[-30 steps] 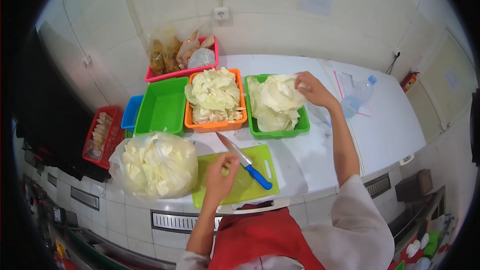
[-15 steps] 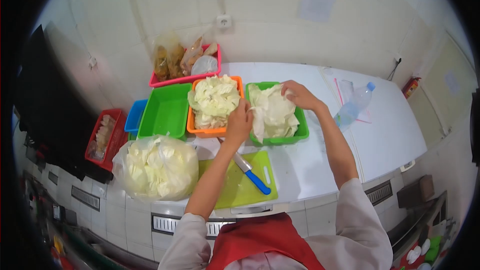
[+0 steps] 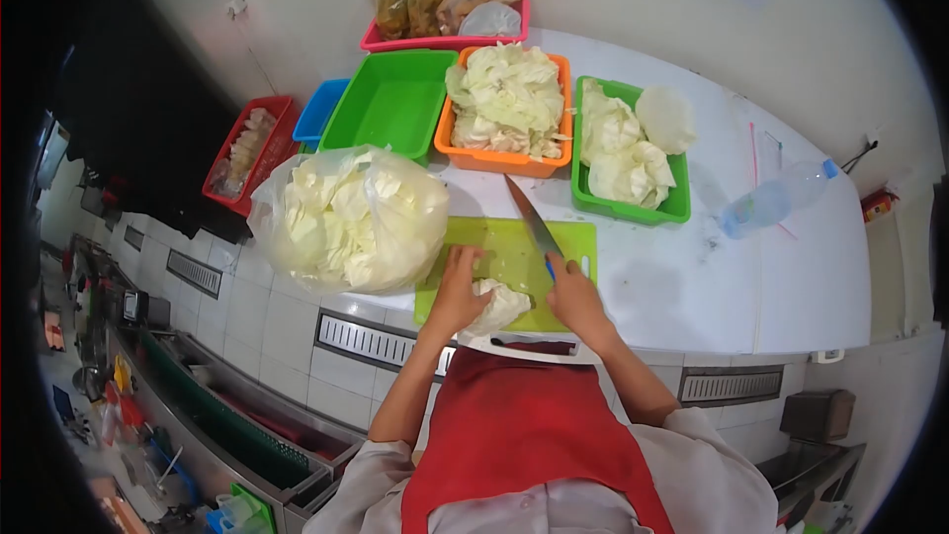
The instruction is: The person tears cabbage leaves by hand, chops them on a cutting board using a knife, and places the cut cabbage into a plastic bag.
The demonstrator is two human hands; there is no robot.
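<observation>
My right hand (image 3: 578, 302) is closed around the blue handle of a knife (image 3: 535, 223), whose long blade points away from me over the cutting board. The yellow-green cutting board (image 3: 514, 235) lies at the table's near edge. On its near part rests a piece of cabbage (image 3: 502, 306). Beside it, my left hand (image 3: 458, 287) has its fingers apart, with the thumb at the cabbage's left side. Beyond the board, an orange bin (image 3: 501, 161) is heaped with cabbage leaves (image 3: 509, 89). A green bin (image 3: 630, 210) to the right holds larger cabbage pieces (image 3: 631, 153).
A clear bag of cabbage leaves (image 3: 348, 222) stands left of the board. Behind it are a green bin (image 3: 388, 104), a blue bin (image 3: 321, 114) and a red bin (image 3: 252, 153). A pink bin (image 3: 445, 43) with bagged food stands at the back. A plastic bottle (image 3: 781, 198) lies right.
Both hands have moved from the green bin back to the cutting board. My right hand has taken up the knife, and a cabbage piece now lies on the board. The view has tilted down.
</observation>
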